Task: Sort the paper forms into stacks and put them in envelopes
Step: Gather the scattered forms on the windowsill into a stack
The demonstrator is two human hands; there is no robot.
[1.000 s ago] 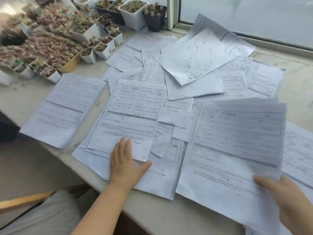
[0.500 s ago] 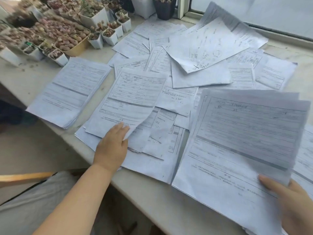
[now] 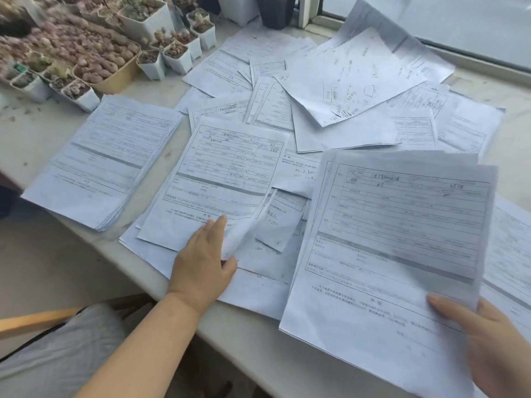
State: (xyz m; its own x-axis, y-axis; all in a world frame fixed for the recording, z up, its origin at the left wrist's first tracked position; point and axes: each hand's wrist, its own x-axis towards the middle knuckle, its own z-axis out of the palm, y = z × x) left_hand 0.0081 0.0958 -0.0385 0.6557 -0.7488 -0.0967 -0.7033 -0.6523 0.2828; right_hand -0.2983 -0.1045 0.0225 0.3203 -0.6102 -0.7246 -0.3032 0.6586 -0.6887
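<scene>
Printed paper forms lie scattered over a pale stone ledge. A squared stack of forms sits at the left. My left hand pinches the lower right corner of a single form in the middle, fingers on top, thumb under the lifted corner. My right hand holds a sheaf of forms by its lower right edge, raised above the ledge at the right. More loose sheets are piled at the back. No envelope shows.
Small white pots with succulents and a tan tray of pinkish plants crowd the back left. A dark pot stands by the window frame. The ledge's front edge runs across near my lap; a wooden chair arm is lower left.
My left hand went from lying flat on the middle form to pinching its lower right corner, which now curls up. The sheaf in my right hand stays raised. The view shifted closer.
</scene>
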